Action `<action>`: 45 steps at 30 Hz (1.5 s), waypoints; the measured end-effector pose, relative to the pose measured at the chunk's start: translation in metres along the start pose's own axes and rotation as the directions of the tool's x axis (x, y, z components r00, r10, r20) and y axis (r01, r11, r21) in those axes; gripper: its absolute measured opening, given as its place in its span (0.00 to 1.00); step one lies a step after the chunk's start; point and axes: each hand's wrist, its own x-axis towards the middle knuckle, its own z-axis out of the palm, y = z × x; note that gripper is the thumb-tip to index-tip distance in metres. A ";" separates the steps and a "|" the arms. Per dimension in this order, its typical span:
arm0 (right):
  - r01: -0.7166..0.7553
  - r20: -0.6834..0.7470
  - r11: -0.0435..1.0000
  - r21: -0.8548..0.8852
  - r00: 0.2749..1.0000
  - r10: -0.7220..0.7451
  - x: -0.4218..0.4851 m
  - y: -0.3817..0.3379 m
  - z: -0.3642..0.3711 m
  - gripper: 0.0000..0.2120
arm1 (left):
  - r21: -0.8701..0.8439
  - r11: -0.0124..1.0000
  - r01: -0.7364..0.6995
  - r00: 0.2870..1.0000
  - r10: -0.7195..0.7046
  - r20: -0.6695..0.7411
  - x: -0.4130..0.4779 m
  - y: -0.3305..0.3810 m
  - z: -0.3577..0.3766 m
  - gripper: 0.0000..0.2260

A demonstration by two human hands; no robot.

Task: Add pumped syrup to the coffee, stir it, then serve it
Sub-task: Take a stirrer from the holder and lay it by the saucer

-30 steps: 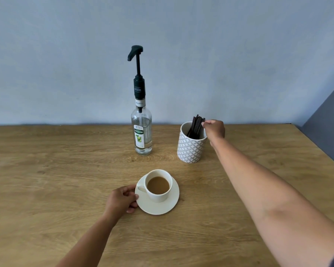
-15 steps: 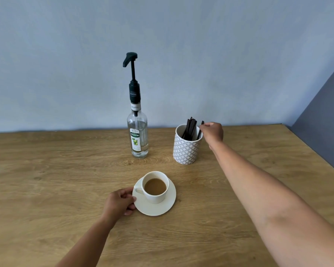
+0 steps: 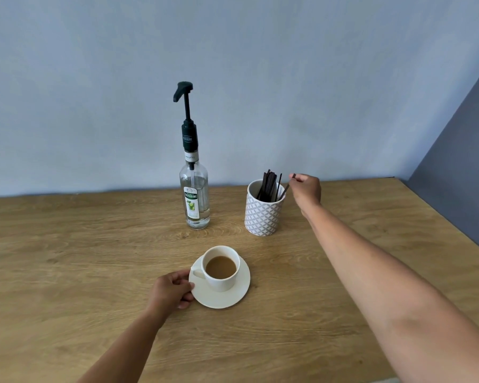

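A white cup of milky coffee stands on a white saucer near the middle of the wooden table. My left hand grips the saucer's left rim. Behind the cup stands a clear syrup bottle with a tall black pump. To its right a patterned white holder keeps several dark stir sticks. My right hand pinches the top of one stir stick, which leans out to the right with its lower end still inside the holder.
The wooden table runs to a pale blue wall behind. Its right edge drops off against a dark grey wall.
My right hand has pinched one stick and pulled it up and to the right, apart from the bundle. My left hand stays on the saucer. The view has shifted slightly.
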 end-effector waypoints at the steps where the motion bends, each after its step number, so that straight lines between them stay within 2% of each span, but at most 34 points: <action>1: 0.012 -0.017 1.000 0.011 1.000 -0.012 0.000 -0.004 -0.003 0.11 | 0.003 1.000 0.000 1.000 0.000 -0.001 0.000 0.000 0.000 0.14; 5: 0.086 -0.089 0.995 0.057 0.993 -0.081 -0.003 -0.030 -0.019 0.12 | 0.012 1.000 0.008 1.000 -0.008 0.007 -0.001 0.002 0.000 0.14; 10: 0.213 -0.119 0.957 0.198 0.974 -0.192 -0.020 -0.067 -0.041 0.13 | 0.008 1.000 0.014 1.000 -0.014 0.015 -0.004 0.005 0.000 0.14; 12: 0.220 -0.106 0.944 0.246 0.974 -0.200 -0.029 -0.076 -0.044 0.12 | 0.012 1.000 0.012 1.000 -0.012 0.012 -0.005 0.006 0.000 0.13; 14: 0.191 -0.035 0.946 0.261 0.981 -0.188 -0.040 -0.077 -0.042 0.12 | 0.013 1.000 0.010 1.000 -0.010 0.012 -0.006 0.006 0.001 0.13; 16: 0.140 0.089 0.968 0.210 0.983 -0.161 -0.053 -0.066 -0.033 0.10 | 0.014 1.000 0.006 1.000 -0.006 0.003 -0.007 0.006 0.001 0.14; 19: 0.096 0.274 0.995 0.016 0.957 -0.097 -0.076 -0.033 -0.011 0.10 | 0.029 1.000 -0.005 1.000 0.005 -0.005 -0.008 0.005 0.001 0.14; 23: -0.039 0.413 0.989 -0.144 0.906 0.095 -0.106 0.018 0.018 0.11 | 0.030 0.999 -0.017 1.000 0.017 -0.009 -0.010 0.004 0.001 0.15; 27: -0.222 0.425 0.959 -0.175 0.862 0.277 -0.124 0.053 0.041 0.10 | 0.019 1.000 -0.021 1.000 0.021 -0.014 -0.011 0.002 0.001 0.15; 31: -0.292 0.419 0.933 -0.212 0.835 0.357 -0.129 0.069 0.056 0.09 | 0.025 0.999 -0.023 1.000 0.023 -0.016 -0.009 0.000 0.001 0.15; 45: -0.290 0.391 0.935 -0.203 0.851 0.349 -0.131 0.082 0.084 0.06 | 0.042 0.999 -0.023 0.999 0.024 -0.033 -0.008 -0.002 0.001 0.15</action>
